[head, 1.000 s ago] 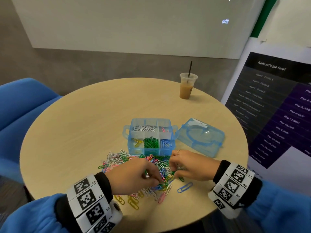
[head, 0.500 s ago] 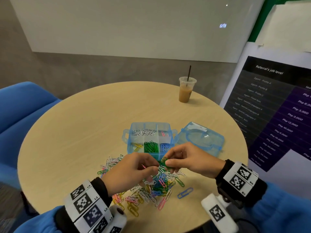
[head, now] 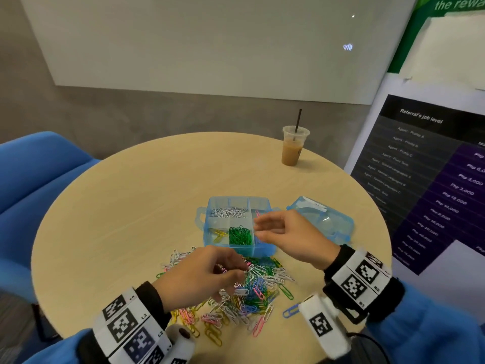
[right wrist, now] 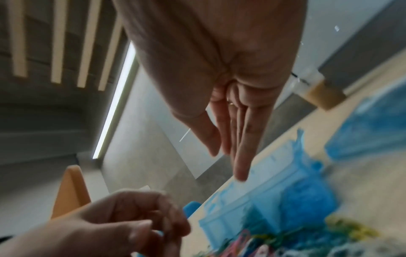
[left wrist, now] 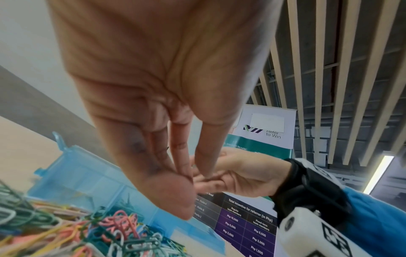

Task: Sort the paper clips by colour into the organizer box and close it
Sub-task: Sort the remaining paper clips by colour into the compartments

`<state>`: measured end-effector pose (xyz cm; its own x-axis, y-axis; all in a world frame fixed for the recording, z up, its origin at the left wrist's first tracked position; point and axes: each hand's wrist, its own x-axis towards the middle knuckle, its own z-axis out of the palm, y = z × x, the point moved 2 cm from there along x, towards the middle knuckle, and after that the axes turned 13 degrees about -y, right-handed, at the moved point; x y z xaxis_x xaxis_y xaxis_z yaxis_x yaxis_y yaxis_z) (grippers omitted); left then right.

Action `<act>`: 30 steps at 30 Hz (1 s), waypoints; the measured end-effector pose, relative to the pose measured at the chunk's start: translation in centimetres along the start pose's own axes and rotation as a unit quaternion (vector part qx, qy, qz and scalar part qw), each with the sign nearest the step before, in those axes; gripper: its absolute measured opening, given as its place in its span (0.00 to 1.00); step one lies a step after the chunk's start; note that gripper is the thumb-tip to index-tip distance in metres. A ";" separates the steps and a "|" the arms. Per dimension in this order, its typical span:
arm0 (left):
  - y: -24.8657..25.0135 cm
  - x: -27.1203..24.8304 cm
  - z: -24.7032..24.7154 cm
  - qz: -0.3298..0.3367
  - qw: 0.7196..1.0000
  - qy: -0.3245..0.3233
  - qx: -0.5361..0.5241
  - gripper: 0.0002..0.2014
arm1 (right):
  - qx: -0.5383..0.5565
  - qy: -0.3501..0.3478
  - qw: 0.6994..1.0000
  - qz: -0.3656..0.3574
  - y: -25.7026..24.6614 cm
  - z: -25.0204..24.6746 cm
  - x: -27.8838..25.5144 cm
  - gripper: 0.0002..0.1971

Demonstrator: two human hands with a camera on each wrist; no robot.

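Clips point(head: 246, 292) lay heaped in mixed colours at lower centre of the head view, on the round table point(head: 118, 219). The left hand point(head: 199, 279) hovered over the heap, fingers curled down; whether they gripped a clip could not be told. Above it sat the open blue box point(head: 210, 241), with white, yellow and green clips in separate compartments. The right hand point(head: 294, 237) hung over the box's right side, fingers straight and released. The lid point(head: 338, 222) lay right of the box.
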<state>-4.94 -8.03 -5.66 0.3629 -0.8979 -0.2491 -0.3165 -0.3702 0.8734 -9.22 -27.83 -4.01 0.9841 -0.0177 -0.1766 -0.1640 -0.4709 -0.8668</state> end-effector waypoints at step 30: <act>-0.3 0.3 -0.1 0.004 0.997 -0.010 0.070 0.08 | -0.388 -0.068 0.917 0.063 2.6 2.7 -1.5 0.18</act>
<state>-4.62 -8.12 -5.91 0.3429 -0.9049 -0.2522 -0.4393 -0.3918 0.8084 -11.35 -26.63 -7.26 0.9346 -0.0298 -0.3544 -0.1261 -0.9595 -0.2519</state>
